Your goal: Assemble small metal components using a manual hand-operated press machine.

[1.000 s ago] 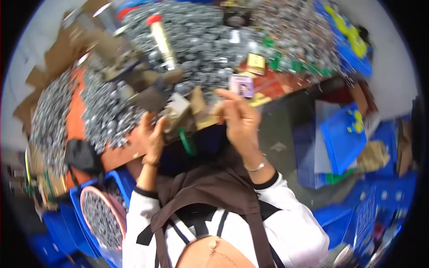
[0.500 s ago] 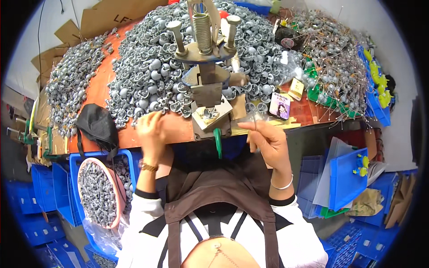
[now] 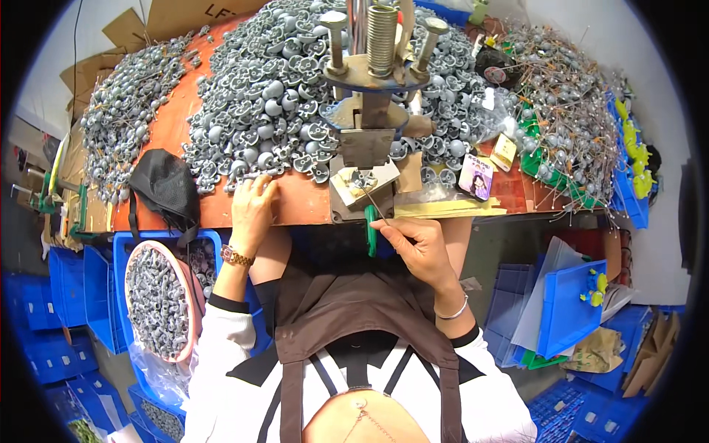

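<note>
My right hand (image 3: 417,247) pinches a thin metal rod (image 3: 379,209) between thumb and fingers. The rod's far end reaches the small die (image 3: 363,181) on the press bed, where a small grey piece sits. My left hand (image 3: 253,210) is at the front edge of a large heap of grey plastic half-shells (image 3: 269,92). Its fingers are curled together with the tips among the nearest pieces; what they grip is hidden. The press (image 3: 367,140), with a thick spring and two bolts, stands between my hands, its ram above the die. A green handle (image 3: 371,232) hangs below the bed.
Grey parts with thin wires lie heaped at the left (image 3: 136,111) and right (image 3: 561,111). A black cap (image 3: 164,193) and a purple picture box (image 3: 476,177) rest near the table edge. Below left, a pink basket (image 3: 193,310) of grey parts sits in a blue crate (image 3: 120,295).
My right hand has moved left and down, bringing the rod to the die. My left hand has settled at the heap's front edge. The whole view has shifted slightly.
</note>
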The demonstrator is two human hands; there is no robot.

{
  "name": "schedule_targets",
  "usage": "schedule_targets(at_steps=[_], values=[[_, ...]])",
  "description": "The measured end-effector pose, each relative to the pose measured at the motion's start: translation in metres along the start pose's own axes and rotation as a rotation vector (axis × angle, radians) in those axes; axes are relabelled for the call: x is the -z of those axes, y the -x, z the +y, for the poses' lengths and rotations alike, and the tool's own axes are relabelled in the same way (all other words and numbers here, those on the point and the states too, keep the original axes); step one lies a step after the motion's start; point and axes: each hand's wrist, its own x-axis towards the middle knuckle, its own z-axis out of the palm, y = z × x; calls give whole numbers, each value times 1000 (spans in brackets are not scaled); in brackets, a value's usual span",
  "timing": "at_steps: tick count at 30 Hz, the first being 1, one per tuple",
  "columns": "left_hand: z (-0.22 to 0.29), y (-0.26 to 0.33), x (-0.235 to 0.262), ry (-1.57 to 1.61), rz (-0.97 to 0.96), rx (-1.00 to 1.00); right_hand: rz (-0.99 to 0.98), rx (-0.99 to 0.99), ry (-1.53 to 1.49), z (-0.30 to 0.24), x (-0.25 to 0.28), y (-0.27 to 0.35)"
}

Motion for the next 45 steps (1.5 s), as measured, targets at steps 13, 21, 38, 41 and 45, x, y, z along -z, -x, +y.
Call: schedule_targets(at_steps=[13,21,38,41,45], values=[[52,-2,6,1795,117,559,20,57,98,5,-36,-17],[74,-8,13,1843,53,529,-57,-73,106,1,-34,-19],[101,-23,47,966,209,-148,-49,-619,-935,20,-37,-29],[100,-15,35,1354,458,379,145,-439,-771,28,-37,-33],[88,-24,24,1095,659,527,170,-205,-310,42,-29,-39]])
